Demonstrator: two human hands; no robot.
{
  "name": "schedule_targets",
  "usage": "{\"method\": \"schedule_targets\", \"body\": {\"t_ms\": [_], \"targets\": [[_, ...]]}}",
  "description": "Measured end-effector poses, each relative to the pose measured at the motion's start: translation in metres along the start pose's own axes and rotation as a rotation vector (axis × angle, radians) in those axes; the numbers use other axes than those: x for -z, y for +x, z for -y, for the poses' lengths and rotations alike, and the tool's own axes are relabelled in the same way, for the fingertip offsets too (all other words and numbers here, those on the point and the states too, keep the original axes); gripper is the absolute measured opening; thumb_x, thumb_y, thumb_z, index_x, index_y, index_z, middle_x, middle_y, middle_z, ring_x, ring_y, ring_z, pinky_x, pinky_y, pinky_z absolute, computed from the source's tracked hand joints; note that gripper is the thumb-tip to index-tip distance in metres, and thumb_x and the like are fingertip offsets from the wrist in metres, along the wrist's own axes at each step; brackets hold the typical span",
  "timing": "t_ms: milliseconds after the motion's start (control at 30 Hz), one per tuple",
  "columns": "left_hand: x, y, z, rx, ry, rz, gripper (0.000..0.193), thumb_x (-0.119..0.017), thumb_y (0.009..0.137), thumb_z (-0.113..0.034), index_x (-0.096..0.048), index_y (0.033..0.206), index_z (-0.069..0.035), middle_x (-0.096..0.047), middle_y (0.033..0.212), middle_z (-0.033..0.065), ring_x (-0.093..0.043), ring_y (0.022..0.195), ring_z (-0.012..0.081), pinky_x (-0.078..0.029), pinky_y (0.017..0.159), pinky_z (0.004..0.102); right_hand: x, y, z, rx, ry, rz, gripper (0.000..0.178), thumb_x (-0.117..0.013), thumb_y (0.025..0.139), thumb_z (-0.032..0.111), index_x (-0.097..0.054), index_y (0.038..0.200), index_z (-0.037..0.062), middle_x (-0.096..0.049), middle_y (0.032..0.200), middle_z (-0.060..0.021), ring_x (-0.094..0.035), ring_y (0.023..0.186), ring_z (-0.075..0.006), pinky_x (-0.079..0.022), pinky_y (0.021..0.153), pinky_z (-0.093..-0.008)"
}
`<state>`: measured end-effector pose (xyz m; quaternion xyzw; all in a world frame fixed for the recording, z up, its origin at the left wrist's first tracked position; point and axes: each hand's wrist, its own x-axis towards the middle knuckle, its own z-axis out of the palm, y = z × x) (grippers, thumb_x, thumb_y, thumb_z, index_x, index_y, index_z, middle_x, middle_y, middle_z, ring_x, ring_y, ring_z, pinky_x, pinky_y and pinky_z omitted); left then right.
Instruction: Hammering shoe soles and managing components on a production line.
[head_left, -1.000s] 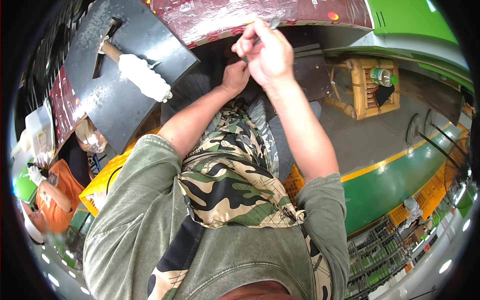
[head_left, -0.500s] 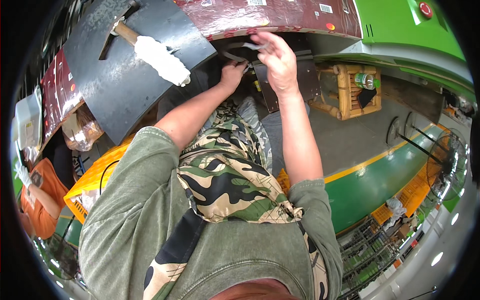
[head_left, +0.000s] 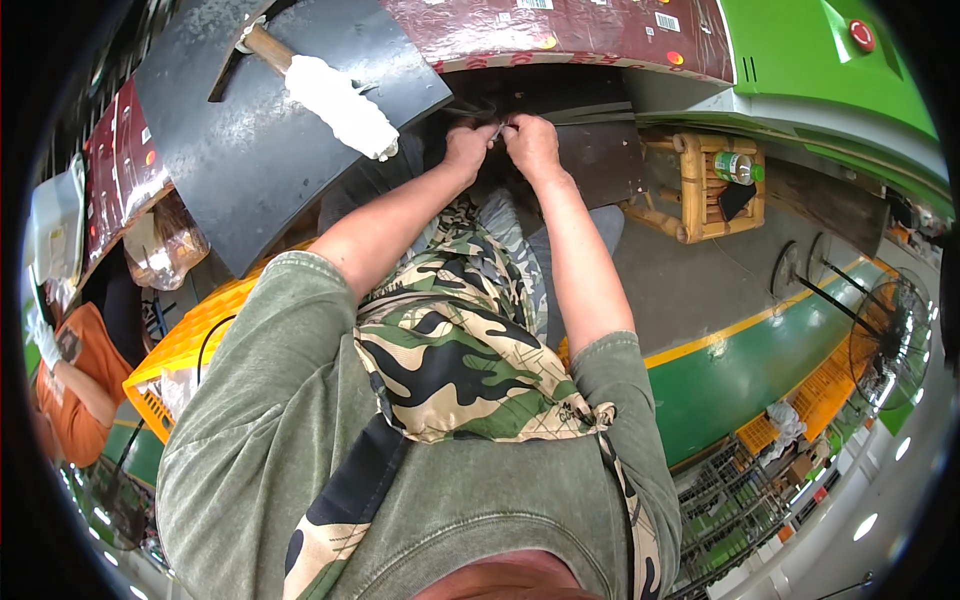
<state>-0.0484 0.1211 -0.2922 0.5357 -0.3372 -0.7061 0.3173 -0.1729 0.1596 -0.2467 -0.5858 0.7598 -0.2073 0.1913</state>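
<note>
My left hand (head_left: 467, 150) and my right hand (head_left: 533, 146) are close together beneath the overhanging front edge of the work surface. Both have closed fingers, pinched on a thin grey strip (head_left: 497, 131) that shows between the fingertips. Part of the strip curves away behind my left hand in shadow; its full length and what it passes around cannot be made out. Left of my hands, a hammer (head_left: 268, 47) with a narrow metal head lies on a dark metal sheet (head_left: 220, 130). Thick white wrapping (head_left: 340, 108) covers its grip.
A bamboo stool (head_left: 690, 190) stands at the right, carrying a bottle (head_left: 735, 167) and a dark flat object. A green machine (head_left: 800, 60) with a red button rises beyond it. A yellow crate (head_left: 190, 350), a fan (head_left: 885, 340) and a person in orange (head_left: 85, 390) are farther out.
My right hand has come down and left with the strip, from a raised position to beside my left hand. The loop of strip between the hands has drawn in.
</note>
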Motion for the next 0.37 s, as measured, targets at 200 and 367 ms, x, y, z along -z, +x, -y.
{"method": "schedule_targets", "body": {"t_ms": [200,367], "targets": [[0.010,0.008,0.006,0.054,-0.019,-0.191,0.009,-0.067,0.078,-0.006,-0.066,0.070,-0.001,-0.062,0.069,0.0048,-0.055,0.063,0.0146,-0.042,0.057,0.0329,0.003,0.001,0.002,-0.421,0.520,0.142,0.017,-0.065,0.081,0.016,-0.072,0.094,0.0097,-0.069,0.085,-0.0175,-0.066,0.088,-0.0378,-0.054,0.078,-0.0460],[-0.009,0.000,-0.020,0.202,-0.051,-0.231,0.010,-0.067,0.078,-0.007,-0.068,0.071,-0.001,-0.063,0.069,0.0095,-0.059,0.063,0.0174,-0.046,0.057,0.0327,0.003,-0.006,-0.004,0.120,-0.152,0.119,0.024,-0.063,0.086,0.017,-0.069,0.107,0.0077,-0.070,0.100,-0.0217,-0.072,0.090,-0.0257,-0.055,0.081,-0.0406]]}}
